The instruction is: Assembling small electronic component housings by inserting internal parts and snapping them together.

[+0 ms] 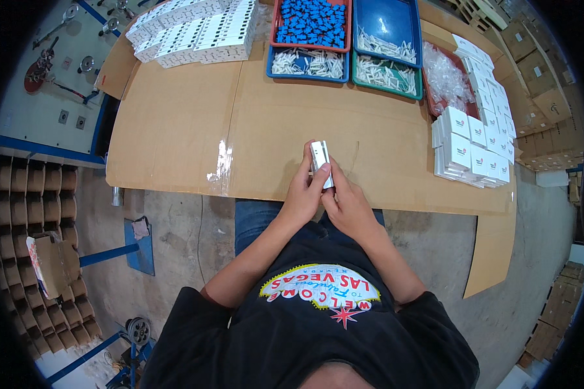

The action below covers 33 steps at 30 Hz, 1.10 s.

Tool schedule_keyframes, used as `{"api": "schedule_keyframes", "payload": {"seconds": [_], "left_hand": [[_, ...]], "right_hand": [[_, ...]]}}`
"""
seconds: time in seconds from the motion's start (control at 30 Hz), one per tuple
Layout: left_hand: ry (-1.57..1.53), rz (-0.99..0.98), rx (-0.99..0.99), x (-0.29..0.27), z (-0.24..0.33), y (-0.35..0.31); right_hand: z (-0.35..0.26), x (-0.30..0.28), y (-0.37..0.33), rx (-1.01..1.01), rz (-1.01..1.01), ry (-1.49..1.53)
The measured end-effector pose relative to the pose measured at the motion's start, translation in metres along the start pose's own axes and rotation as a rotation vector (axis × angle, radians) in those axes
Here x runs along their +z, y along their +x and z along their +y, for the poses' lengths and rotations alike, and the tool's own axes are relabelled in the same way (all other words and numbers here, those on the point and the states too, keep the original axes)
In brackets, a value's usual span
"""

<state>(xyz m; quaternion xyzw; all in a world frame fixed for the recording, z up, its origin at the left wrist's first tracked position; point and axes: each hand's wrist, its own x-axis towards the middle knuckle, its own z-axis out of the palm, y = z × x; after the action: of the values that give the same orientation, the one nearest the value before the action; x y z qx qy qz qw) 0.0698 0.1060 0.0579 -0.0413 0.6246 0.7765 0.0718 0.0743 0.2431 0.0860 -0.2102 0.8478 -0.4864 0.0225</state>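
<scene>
At the cardboard-covered table's [175,129] near edge, left hand [303,194] and right hand [348,204] each grip, pinching, a small white box [320,159].

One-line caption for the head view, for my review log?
Both hands, left hand and right hand, hold a small white box over a cardboard-covered table.

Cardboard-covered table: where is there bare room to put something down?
The widest bare patch of the cardboard tabletop lies left of the hands, below the white box rows. A smaller one lies between the small white box in both hands and the trays. The right edge is crowded with stacked white boxes.
</scene>
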Motion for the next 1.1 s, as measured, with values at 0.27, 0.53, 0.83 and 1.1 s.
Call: {"api": "schedule_keyframes", "payload": {"seconds": [0.27,0.53,0.83,1.1], "left_hand": [[-0.01,-0.026,-0.05,-0.004,-0.001,-0.005],[0.038,-0.025,0.066,-0.004,-0.004,-0.003],[-0.15,-0.007,0.084,-0.008,0.006,-0.005],[0.279,-0.089,0.468,-0.002,0.014,-0.007]], "right_hand": [[0.006,0.003,-0.006,-0.027,-0.013,-0.03],[0.003,-0.006,-0.005,0.071,-0.072,-0.032],[0.003,-0.055,0.005,0.008,-0.249,0.264],[0.001,-0.053,0.007,0.559,-0.059,0.745]]}}
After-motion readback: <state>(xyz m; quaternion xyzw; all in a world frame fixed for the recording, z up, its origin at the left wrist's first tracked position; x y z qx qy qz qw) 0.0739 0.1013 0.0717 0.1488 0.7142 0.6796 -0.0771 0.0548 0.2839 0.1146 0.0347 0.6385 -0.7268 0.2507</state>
